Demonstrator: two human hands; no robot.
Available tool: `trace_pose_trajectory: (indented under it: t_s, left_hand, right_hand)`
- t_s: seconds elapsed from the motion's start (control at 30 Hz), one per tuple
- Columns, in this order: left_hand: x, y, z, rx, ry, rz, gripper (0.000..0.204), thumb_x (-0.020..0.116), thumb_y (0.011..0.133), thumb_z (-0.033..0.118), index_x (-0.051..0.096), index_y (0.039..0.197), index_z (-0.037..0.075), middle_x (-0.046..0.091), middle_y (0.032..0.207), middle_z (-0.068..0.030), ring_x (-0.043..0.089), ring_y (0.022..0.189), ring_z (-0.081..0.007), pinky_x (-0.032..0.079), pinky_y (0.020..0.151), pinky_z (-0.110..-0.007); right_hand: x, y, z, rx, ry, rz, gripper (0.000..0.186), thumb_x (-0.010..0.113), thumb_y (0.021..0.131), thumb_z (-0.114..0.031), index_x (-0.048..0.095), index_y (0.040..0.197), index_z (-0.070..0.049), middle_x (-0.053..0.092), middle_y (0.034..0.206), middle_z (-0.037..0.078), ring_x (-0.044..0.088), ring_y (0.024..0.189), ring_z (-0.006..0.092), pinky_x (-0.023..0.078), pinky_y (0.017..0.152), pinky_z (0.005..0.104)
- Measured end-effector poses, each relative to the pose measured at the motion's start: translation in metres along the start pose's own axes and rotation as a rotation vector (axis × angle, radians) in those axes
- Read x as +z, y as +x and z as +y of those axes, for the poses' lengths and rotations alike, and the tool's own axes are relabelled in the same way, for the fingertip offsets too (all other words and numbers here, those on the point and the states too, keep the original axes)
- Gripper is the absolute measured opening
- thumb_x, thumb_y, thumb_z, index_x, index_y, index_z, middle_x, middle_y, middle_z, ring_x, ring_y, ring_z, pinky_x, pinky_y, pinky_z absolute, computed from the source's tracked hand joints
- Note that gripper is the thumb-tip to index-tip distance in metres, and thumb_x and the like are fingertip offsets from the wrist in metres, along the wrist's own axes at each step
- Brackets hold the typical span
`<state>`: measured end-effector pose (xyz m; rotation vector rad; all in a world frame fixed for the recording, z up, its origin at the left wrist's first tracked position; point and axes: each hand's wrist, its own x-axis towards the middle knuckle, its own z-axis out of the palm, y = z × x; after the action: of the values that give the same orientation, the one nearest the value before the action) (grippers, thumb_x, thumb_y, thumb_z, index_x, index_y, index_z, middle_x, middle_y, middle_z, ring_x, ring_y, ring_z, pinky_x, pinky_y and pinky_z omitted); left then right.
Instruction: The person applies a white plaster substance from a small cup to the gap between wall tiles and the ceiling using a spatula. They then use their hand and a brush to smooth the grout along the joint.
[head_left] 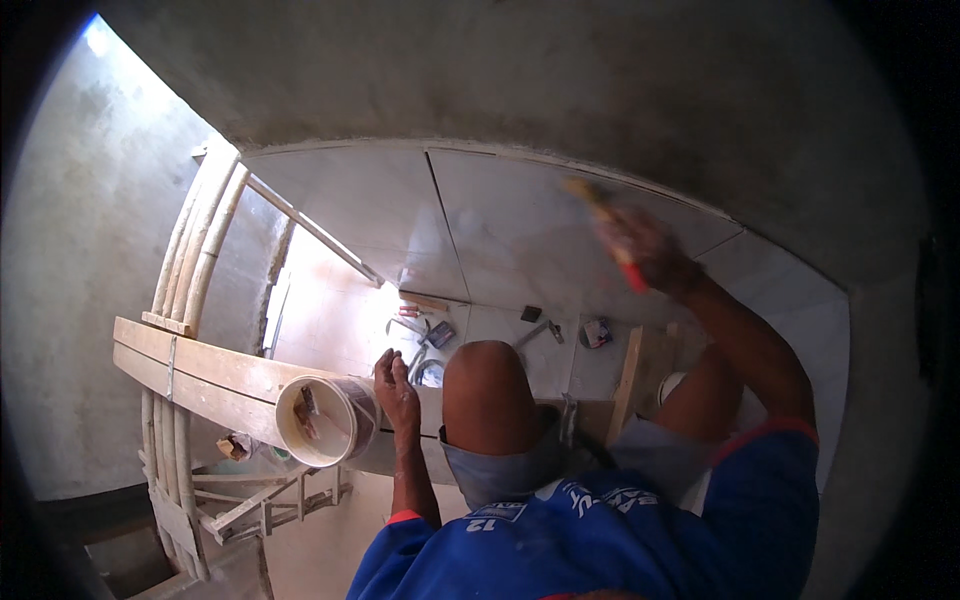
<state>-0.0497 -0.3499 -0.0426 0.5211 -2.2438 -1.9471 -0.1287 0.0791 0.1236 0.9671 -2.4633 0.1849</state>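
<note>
My right hand (645, 250), blurred by motion, is closed round a short hand tool (582, 190) with a red end and a yellowish tip. Blur hides its exact kind. The yellow tip is at or close to the large pale wall tiles (520, 220); I cannot tell whether it touches. Beside my bare knee, my left hand (398, 392) is raised with fingers stretched upward and nothing visible in it. Just left of that hand, a cream plastic bucket (365, 410) stands on the wooden planks, with brownish pieces inside.
Wooden planks (210, 365) cross a pole scaffold (205, 240) on the left. Lower down lie several tools, among them a hammer-like tool (540, 333), a dark block (440, 335) and a small dark square (531, 313). A wooden board (628, 380) stands near my right leg. Bare grey plaster (560, 80) tops the tiles.
</note>
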Motion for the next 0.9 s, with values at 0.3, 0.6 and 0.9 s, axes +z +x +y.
trace_pose_trajectory:
  t_s: [0.3, 0.6, 0.9]
  left_hand:
    - [-0.009, 0.002, -0.045, -0.090, 0.112, -0.039, 0.036, 0.048, 0.097, 0.021, 0.053, 0.119, -0.007, 0.063, 0.103, -0.0153, 0.060, 0.088, -0.0187, 0.049, 0.076, -0.030]
    - [0.056, 0.030, -0.014, 0.094, 0.115, -0.174, 0.037, 0.050, 0.096, 0.024, 0.055, 0.116, -0.007, 0.063, 0.093, -0.0140, 0.057, 0.077, -0.0172, 0.048, 0.070, -0.030]
    - [0.018, -0.001, -0.053, 0.049, 0.307, -0.156, 0.034, 0.049, 0.096, 0.021, 0.055, 0.115, -0.007, 0.062, 0.092, -0.0122, 0.056, 0.076, -0.0166, 0.048, 0.070, -0.029]
  right_hand:
    - [-0.092, -0.126, -0.029, 0.802, 0.855, 0.169, 0.038, 0.052, 0.094, -0.027, 0.052, 0.122, -0.002, 0.052, 0.121, 0.014, 0.053, 0.110, 0.0227, 0.046, 0.092, 0.0348]
    - [0.029, 0.042, -0.008, -0.056, 0.111, 0.077, 0.036, 0.065, 0.080, -0.010, 0.057, 0.115, -0.009, 0.050, 0.124, 0.022, 0.057, 0.101, 0.0337, 0.056, 0.077, 0.0412]
    - [-0.127, -0.204, 0.023, 1.055, 0.508, 0.105, 0.033, 0.061, 0.085, -0.004, 0.055, 0.118, -0.008, 0.055, 0.119, 0.013, 0.062, 0.087, 0.0211, 0.053, 0.073, 0.0309]
